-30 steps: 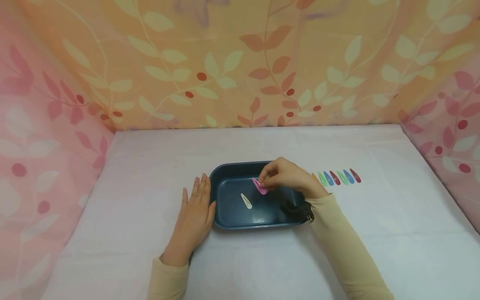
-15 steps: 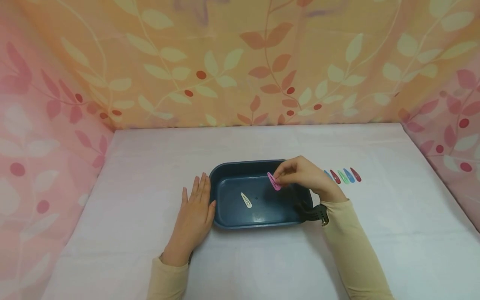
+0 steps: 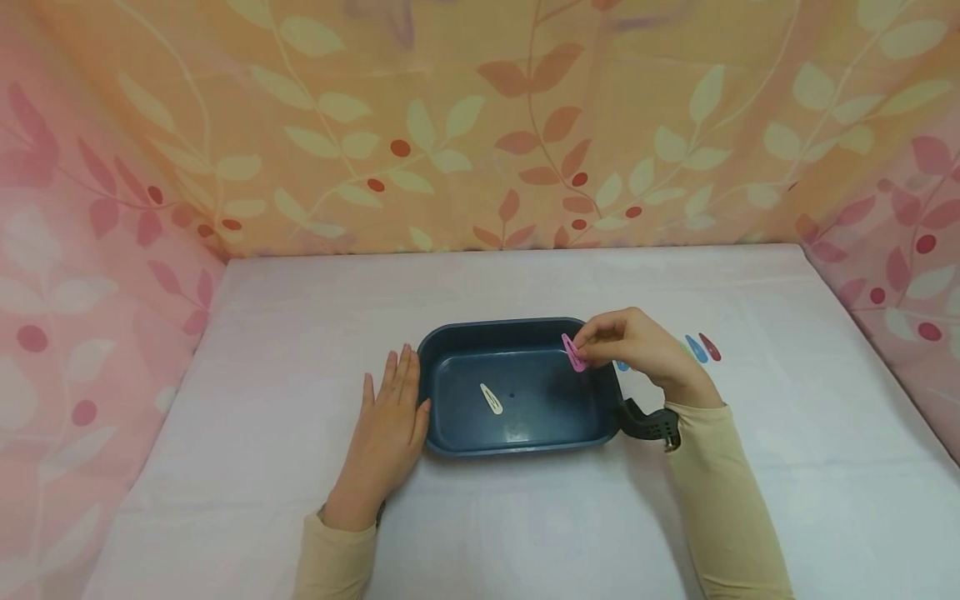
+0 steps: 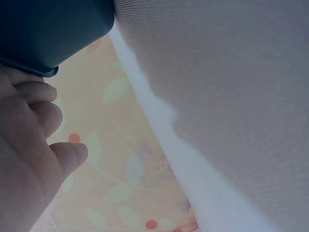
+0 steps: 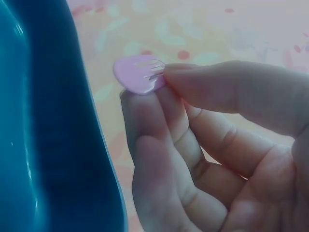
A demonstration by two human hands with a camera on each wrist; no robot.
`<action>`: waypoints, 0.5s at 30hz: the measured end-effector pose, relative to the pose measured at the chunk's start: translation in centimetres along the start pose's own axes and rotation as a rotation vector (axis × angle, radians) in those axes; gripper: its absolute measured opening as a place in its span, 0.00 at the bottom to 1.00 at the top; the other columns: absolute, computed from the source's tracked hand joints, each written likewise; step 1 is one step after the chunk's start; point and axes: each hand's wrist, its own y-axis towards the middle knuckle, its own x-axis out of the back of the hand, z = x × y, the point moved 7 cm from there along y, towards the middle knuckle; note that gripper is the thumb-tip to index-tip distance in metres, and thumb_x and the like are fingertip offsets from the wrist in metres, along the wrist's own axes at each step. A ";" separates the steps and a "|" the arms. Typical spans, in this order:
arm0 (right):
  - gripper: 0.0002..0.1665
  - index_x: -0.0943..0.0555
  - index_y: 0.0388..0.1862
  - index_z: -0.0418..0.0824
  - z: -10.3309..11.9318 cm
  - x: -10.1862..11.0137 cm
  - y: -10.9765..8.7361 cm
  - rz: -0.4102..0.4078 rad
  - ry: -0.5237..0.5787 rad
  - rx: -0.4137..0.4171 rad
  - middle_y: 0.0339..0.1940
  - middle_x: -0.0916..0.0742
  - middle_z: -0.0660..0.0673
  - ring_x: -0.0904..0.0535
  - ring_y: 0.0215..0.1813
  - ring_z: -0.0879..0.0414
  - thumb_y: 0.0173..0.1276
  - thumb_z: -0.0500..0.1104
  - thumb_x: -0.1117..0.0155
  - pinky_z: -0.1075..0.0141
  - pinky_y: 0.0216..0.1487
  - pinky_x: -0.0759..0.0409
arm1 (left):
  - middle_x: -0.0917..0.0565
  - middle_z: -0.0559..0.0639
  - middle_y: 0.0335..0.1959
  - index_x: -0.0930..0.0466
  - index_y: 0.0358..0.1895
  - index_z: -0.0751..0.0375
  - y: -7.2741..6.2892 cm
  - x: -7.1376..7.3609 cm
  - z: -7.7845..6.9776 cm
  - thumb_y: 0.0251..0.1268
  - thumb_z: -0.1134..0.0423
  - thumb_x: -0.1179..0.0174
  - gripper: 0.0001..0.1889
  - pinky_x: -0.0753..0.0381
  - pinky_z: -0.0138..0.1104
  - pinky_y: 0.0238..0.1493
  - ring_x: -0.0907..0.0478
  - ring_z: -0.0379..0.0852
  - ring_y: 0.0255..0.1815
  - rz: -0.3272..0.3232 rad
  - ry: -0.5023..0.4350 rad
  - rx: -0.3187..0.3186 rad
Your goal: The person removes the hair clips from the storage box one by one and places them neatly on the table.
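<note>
My right hand (image 3: 633,350) pinches a pink snap hair clip (image 3: 573,353) between thumb and fingers, over the right end of a dark blue tray (image 3: 457,448). In the right wrist view the pink clip (image 5: 137,75) shows up close, beside the tray's wall (image 5: 63,121). A cream hair clip (image 3: 491,399) lies on the tray floor, left of the middle. My left hand (image 3: 390,433) rests with straight fingers against the tray's left side; in the left wrist view its fingers touch the tray's rim (image 4: 48,72).
To the right of the tray several hair clips lie in a row, partly hidden behind my right hand. A blue clip (image 3: 697,349) and a dark red clip (image 3: 709,347) show at the row's end. A patterned cloth (image 3: 525,125) stands behind the white table (image 3: 315,317).
My right hand has moved right with the pink clip, from above the tray's middle to its right end, covering more of the row. My left hand and the cream clip stay put.
</note>
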 end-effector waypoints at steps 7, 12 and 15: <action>0.07 0.18 0.35 0.29 -0.5 1.3 -0.8 -0.032 0.015 0.009 0.28 0.14 0.42 0.17 0.33 0.51 0.63 0.34 0.36 0.63 0.39 0.18 | 0.53 0.58 0.75 0.52 0.72 0.71 0.1 0.0 -0.1 0.71 0.59 0.52 0.33 0.60 0.58 0.69 0.58 0.56 0.75 0.000 0.000 -0.005; 0.06 0.18 0.36 0.31 -1.0 2.4 -1.4 -0.054 0.000 -0.011 0.27 0.13 0.43 0.19 0.30 0.50 0.63 0.35 0.37 0.64 0.33 0.21 | 0.54 0.58 0.75 0.53 0.72 0.71 0.1 0.1 0.0 0.72 0.58 0.53 0.33 0.61 0.57 0.69 0.60 0.55 0.75 0.011 -0.003 0.001; 0.06 0.19 0.36 0.30 -1.1 3.0 -1.7 -0.062 0.007 -0.002 0.27 0.13 0.42 0.20 0.27 0.51 0.63 0.34 0.37 0.64 0.30 0.23 | 0.54 0.58 0.75 0.53 0.72 0.71 0.1 0.1 0.0 0.72 0.58 0.53 0.33 0.61 0.57 0.69 0.60 0.55 0.75 0.014 -0.003 0.002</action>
